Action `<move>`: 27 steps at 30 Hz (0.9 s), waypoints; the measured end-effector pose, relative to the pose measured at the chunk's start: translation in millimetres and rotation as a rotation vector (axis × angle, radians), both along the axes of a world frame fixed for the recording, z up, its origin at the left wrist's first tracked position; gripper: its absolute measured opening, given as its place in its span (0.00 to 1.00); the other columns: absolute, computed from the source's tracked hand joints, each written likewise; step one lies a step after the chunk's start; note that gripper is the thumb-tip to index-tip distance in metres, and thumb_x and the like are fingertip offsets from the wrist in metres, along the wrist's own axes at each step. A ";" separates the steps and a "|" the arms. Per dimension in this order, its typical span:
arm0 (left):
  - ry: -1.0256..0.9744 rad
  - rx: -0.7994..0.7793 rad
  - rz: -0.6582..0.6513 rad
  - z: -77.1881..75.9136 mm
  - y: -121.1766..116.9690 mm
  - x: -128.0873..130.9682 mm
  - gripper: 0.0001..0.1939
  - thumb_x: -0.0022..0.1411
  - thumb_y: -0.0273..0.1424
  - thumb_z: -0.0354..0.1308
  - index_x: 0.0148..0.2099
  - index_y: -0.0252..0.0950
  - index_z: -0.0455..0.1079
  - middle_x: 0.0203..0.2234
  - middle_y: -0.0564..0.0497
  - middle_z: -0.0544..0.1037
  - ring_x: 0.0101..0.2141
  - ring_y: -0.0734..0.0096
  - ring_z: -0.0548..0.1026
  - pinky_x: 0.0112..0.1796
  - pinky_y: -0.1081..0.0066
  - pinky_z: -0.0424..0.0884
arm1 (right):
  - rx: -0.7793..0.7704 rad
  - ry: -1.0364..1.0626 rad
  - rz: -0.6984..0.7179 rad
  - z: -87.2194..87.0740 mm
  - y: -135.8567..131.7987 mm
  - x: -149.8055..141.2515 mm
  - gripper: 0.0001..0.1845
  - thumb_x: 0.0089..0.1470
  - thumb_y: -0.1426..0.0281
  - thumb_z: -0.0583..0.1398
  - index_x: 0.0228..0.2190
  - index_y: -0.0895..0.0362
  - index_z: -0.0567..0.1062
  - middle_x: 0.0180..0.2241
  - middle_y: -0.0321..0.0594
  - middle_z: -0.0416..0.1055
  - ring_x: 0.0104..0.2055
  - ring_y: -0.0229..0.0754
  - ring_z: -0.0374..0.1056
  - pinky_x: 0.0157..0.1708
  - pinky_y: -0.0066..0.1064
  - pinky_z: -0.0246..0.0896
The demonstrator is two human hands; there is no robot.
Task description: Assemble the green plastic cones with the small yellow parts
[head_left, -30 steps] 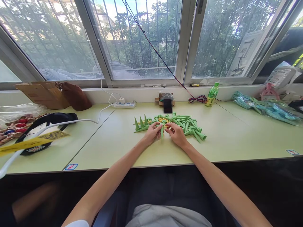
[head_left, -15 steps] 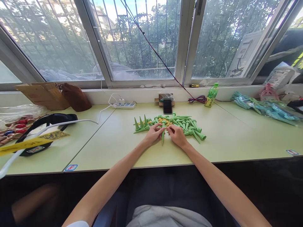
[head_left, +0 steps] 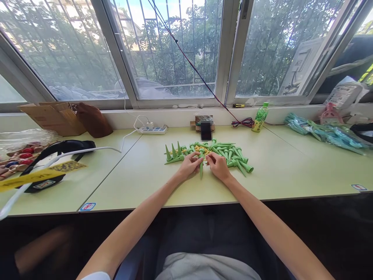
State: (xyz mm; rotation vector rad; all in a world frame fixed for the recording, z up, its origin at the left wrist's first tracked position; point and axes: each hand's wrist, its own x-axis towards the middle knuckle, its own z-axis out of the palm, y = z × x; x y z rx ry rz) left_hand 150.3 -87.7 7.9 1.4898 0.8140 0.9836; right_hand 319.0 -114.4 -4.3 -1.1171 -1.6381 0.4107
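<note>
My left hand (head_left: 189, 165) is closed around a green plastic spike (head_left: 201, 170), a long cone with its tip pointing down toward me. Just to the right of it, my right hand (head_left: 218, 166) has thumb and fingers pinched together near the spike's upper part. Whatever sits in that pinch is too small to make out. Behind both hands lies a heap of small yellow pieces (head_left: 199, 148). More green spikes (head_left: 233, 154) are piled to the right, and several upright ones (head_left: 173, 151) stand at the left.
A dark blurred block and a small box (head_left: 204, 118) stand behind the heap. Along the window sill are a power strip (head_left: 153, 130) and a green drink bottle (head_left: 260, 118). A black strap (head_left: 78, 145) and white cable lie left; plastic bags (head_left: 326, 134) lie right.
My right hand has shifted slightly at its fingertips beside the spike. The left hand keeps its hold, and the spike's tip has moved very slightly.
</note>
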 end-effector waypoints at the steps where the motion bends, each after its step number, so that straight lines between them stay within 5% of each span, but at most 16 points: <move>1: 0.002 0.001 -0.009 1.0 -1.1 -0.2 0.27 0.52 0.50 0.68 0.45 0.37 0.67 0.17 0.59 0.68 0.15 0.80 0.63 0.16 0.78 0.58 | 0.000 0.008 -0.002 -0.1 0.1 -0.1 0.12 0.63 0.62 0.55 0.30 0.53 0.71 0.22 0.36 0.73 0.24 0.42 0.70 0.31 0.33 0.65; 11: -0.023 -0.010 -0.072 -1.3 0.1 -2.4 0.28 0.51 0.47 0.69 0.48 0.37 0.68 0.19 0.59 0.67 0.17 0.80 0.64 0.18 0.78 0.59 | -0.024 0.015 -0.054 0.2 0.0 0.0 0.10 0.62 0.62 0.55 0.33 0.53 0.71 0.17 0.32 0.68 0.19 0.42 0.66 0.29 0.34 0.63; 21: -0.143 -0.190 0.036 1.4 7.4 -2.4 0.29 0.46 0.45 0.73 0.43 0.37 0.66 0.15 0.62 0.64 0.14 0.82 0.58 0.15 0.78 0.49 | 0.029 -0.009 0.041 2.1 -0.2 0.5 0.12 0.57 0.64 0.61 0.41 0.56 0.75 0.36 0.44 0.77 0.30 0.44 0.71 0.35 0.36 0.68; 27: -0.137 -0.182 0.014 -0.8 8.4 -2.1 0.28 0.47 0.44 0.73 0.43 0.37 0.66 0.15 0.61 0.66 0.14 0.82 0.59 0.15 0.78 0.50 | 0.021 0.009 0.048 -3.3 4.9 2.1 0.10 0.57 0.65 0.60 0.40 0.56 0.75 0.35 0.45 0.76 0.34 0.46 0.72 0.38 0.39 0.69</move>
